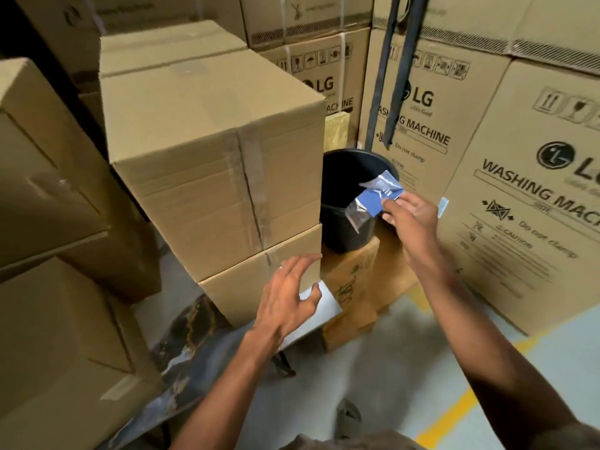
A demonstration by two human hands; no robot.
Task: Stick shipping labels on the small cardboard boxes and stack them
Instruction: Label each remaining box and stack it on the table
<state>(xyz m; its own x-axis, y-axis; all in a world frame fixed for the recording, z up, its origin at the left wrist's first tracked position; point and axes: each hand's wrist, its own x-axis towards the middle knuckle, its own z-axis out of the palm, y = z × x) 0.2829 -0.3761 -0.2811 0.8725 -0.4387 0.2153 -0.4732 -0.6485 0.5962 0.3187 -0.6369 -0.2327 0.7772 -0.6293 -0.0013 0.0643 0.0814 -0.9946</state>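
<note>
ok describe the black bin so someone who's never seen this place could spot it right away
Start at the tall stack of plain cardboard boxes in the middle. Just right of it, before the LG washing machine cartons, the black bin stands on a low box. It is the only dark, round, open-topped thing among brown cartons.

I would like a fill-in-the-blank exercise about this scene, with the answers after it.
1. The right hand pinches a blue ____.
2. The label is held over a black ____.
3. The left hand is ____, holding nothing.
4. The big cartons read "WASHING ____".

Answers: label; bucket; open; MACHINE
</note>
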